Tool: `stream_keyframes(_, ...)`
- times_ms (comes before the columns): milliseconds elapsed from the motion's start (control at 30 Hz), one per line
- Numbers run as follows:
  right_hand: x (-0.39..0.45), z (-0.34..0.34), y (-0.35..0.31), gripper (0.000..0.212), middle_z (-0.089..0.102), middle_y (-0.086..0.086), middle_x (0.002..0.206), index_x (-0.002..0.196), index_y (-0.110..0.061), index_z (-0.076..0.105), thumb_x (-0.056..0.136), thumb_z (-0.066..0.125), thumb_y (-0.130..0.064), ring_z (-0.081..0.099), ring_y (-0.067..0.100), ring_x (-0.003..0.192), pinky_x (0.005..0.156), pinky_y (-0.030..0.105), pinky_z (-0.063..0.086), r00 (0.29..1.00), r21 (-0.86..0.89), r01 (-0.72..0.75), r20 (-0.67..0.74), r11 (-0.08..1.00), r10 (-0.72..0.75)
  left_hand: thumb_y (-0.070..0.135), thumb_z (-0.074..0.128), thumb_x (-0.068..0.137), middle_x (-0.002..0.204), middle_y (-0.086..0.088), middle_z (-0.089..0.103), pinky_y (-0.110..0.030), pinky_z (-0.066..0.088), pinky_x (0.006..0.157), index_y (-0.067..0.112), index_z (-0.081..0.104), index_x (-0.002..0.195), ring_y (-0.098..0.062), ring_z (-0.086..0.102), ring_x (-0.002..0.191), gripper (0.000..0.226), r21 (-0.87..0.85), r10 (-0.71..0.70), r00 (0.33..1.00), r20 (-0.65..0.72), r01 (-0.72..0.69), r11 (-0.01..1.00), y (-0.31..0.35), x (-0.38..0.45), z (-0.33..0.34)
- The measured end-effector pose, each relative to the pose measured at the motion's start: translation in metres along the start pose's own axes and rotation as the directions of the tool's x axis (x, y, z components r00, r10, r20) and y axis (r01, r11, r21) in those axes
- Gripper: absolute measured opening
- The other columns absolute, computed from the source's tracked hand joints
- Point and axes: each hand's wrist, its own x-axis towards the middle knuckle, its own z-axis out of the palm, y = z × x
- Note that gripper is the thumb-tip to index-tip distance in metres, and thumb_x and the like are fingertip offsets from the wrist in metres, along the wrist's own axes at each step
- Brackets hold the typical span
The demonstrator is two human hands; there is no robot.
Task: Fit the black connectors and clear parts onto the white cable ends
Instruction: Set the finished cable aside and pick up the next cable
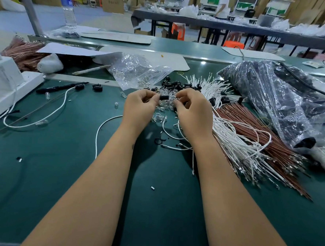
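Note:
My left hand pinches a black connector at the centre of the green table. My right hand meets it from the right with curled fingers, pinching a white cable end at the connector. White cables trail down from under my right hand. A pile of black connectors and clear parts lies just behind and beneath my hands. A big bundle of white cables lies to the right.
A clear bag of clear parts lies behind the pile. A large bag of black parts fills the right side, with brown wires in front of it. A white device, a black pen and a loose white cable sit at the left.

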Motion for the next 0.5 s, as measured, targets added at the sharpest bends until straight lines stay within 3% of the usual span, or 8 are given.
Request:
stream_keyframes(233, 0.0006, 0.0022, 0.0006, 0.006, 0.066, -0.001, 0.089, 0.093, -0.019, 0.071, 0.089, 0.068, -0.016, 0.061, 0.014, 0.078, 0.071, 0.034, 0.054, 0.999, 0.069, -0.004, -0.045, 0.998, 0.007, 0.013, 0.064, 0.09, 0.064, 0.006, 0.06, -0.01, 0.042, 0.053, 0.013, 0.067, 0.085, 0.006, 0.049, 0.05, 0.006, -0.04, 0.017, 1.0, 0.003, -0.017, 0.999, 0.002, -0.0009, -0.0019)
stream_keyframes(500, 0.0025, 0.0043, 0.003, 0.01, 0.066, -0.001, 0.079, 0.084, -0.026, 0.069, 0.085, 0.071, -0.016, 0.058, 0.009, 0.067, 0.067, 0.032, 0.054, 0.99, 0.218, -0.077, -0.098, 0.973, 0.1, 0.013, 0.064, 0.09, 0.065, 0.006, 0.06, -0.012, 0.04, 0.053, 0.021, 0.068, 0.083, 0.003, 0.047, 0.052, 0.011, -0.058, 0.028, 0.999, 0.038, -0.025, 0.998, 0.0032, -0.002, -0.0013)
